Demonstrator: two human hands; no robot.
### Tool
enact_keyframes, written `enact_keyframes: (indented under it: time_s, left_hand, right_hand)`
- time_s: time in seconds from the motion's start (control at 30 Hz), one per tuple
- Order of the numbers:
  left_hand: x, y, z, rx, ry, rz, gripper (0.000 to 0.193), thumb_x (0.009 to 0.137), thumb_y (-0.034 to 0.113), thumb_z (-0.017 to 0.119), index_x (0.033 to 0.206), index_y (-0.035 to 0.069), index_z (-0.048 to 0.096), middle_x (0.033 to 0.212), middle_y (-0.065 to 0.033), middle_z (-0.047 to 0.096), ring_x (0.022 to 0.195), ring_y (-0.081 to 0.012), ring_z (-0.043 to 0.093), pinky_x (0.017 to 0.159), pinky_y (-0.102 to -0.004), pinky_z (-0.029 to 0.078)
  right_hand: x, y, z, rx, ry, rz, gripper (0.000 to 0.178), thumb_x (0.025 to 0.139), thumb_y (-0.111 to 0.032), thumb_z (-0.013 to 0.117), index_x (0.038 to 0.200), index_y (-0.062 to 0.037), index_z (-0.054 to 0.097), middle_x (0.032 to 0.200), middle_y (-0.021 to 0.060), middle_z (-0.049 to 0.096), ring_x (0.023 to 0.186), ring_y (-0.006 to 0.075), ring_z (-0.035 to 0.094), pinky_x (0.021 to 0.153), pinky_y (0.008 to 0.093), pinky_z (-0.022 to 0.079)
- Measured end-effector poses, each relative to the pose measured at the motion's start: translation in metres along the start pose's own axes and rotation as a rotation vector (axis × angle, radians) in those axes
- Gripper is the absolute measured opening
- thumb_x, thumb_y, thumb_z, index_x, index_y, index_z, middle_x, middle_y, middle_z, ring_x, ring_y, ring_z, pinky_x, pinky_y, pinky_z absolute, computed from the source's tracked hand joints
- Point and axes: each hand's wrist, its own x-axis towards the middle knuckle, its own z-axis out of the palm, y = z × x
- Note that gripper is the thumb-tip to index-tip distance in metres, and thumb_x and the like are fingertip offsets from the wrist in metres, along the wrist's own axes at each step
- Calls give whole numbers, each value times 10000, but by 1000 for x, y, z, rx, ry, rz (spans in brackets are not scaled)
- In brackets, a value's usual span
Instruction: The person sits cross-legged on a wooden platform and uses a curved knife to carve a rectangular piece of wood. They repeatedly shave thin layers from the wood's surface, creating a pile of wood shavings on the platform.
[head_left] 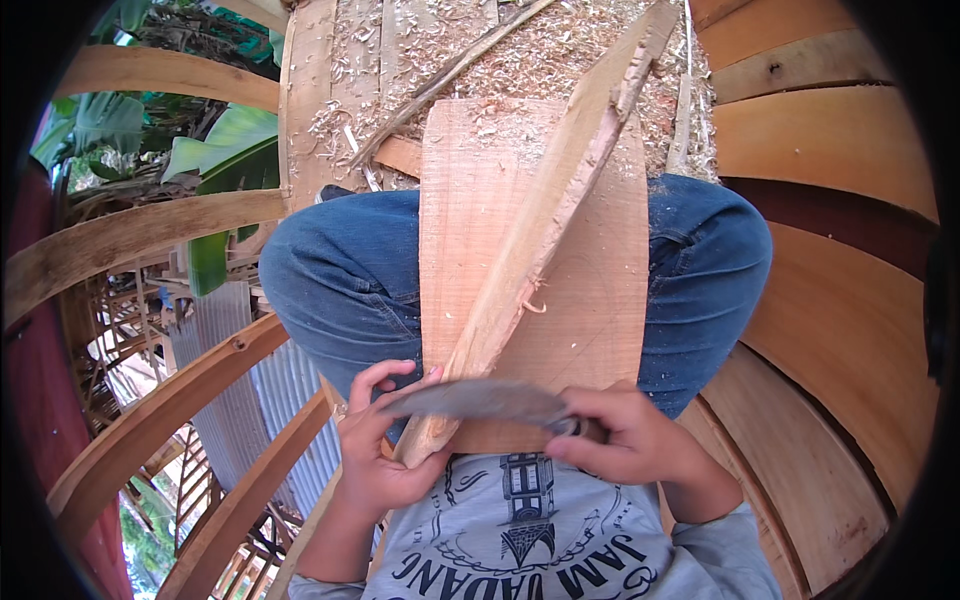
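Observation:
A long rough strip of wood [535, 230] lies slantwise over a wide pale board [590, 320] on my lap. Its near end rests in my left hand [385, 450], with the thumb on one side and the fingers on the other. My right hand [625, 435] is closed round the dark handle of a curved knife [480, 398]. The blade points left and passes above the near end of the strip, close to my left fingers. Whether its edge touches the wood I cannot tell. A thin curl of shaving [534, 307] hangs from the strip's right edge.
Wood shavings [520, 45] cover the plank floor beyond my crossed legs [345, 270]. A thin stick [450, 75] lies there too. Wooden slats [810, 130] rise on the right; an open rail [150, 235] runs along the left, with leaves and corrugated sheets [215, 340] beyond.

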Motion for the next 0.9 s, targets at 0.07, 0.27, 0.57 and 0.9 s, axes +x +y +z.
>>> enact_keyframes:
  time_s: [0.07,0.27,0.57,0.9]
  left_hand:
    - [-1,5,2,-25,8,-69,496,501,67,710,995,18,683,1084,-108,666,1096,-287,534,905,-373,400]
    - [-1,5,2,8,-16,-70,528,486,74,692,1008,-8,686,1104,-139,618,1080,-255,530,903,-353,396]
    - [-2,-4,2,-5,3,0,490,518,65,753,998,45,658,1110,-118,689,1072,-310,543,847,-386,411]
    - [0,-2,2,8,4,16,488,524,64,752,1002,47,657,1089,-114,693,1062,-319,555,837,-388,417]
  right_hand:
    - [5,-4,-4,20,-107,94,184,849,-177,710,866,-17,622,506,46,465,426,111,417,429,259,320]
    - [3,5,-1,-35,103,-14,178,813,-158,741,859,-14,646,515,51,482,428,108,426,428,272,319]
    - [0,5,-14,-10,-32,-84,159,825,-124,719,770,-4,630,530,8,499,428,63,454,417,228,312]
    - [3,11,-14,124,202,80,163,870,-160,685,832,-16,621,484,-34,431,454,13,354,420,228,278]
